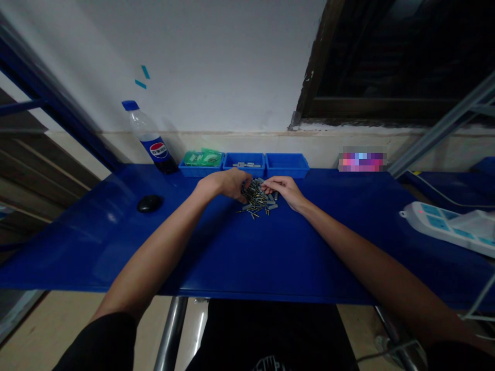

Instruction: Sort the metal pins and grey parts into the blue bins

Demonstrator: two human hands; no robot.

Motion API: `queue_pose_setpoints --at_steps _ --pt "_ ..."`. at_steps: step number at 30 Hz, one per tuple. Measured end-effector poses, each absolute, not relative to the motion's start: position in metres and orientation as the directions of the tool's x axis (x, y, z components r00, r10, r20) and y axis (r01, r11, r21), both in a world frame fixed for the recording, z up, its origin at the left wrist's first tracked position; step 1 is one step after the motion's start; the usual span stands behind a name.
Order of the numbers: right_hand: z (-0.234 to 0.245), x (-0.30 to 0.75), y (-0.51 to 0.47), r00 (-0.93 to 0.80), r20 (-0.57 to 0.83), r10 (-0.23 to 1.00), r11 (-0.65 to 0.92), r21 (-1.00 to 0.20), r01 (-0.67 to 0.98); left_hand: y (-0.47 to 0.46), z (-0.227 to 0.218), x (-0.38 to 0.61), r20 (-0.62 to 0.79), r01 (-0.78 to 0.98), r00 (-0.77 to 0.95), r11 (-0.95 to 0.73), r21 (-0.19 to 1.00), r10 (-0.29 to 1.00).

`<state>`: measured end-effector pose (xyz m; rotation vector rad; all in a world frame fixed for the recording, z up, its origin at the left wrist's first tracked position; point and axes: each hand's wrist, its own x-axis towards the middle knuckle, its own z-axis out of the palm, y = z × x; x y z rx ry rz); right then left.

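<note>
A loose pile of small metal parts [257, 196], slim brass-coloured pins mixed with thicker grey cylinders, lies on the blue table [232, 257]. From the left, my left hand [232, 184] reaches over the pile's edge, thumb and fingers curved and apart. On the opposite side, my right hand [285, 190] has its fingertips pressed together at the pile. Whatever lies between those fingertips is too small to make out. Just behind is the middle blue bin [244, 171], with several grey cylinders in it.
Beside the middle bin stand a left bin [201, 170] holding green packets and a right bin [286, 167]. A cola bottle [154, 141] and a black mouse [149, 203] are at left. A blurred-out bright object [362, 161] and a white power strip [444, 224] are at right.
</note>
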<state>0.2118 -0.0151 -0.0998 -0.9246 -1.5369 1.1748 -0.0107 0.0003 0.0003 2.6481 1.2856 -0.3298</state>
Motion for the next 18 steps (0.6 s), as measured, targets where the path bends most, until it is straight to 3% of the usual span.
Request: queue_pose_setpoints --at_steps 9,18 --pt "-0.101 0.212 -0.015 -0.256 0.237 0.937 0.249 -0.968 0.015 0.0 -0.007 -0.004 -0.331 0.79 0.591 -0.611 0.053 0.735" --pt "-0.102 0.212 -0.014 -0.251 0.232 0.94 0.246 -0.969 0.025 0.004 -0.013 -0.004 -0.264 0.773 0.619 -0.633 0.039 0.74"
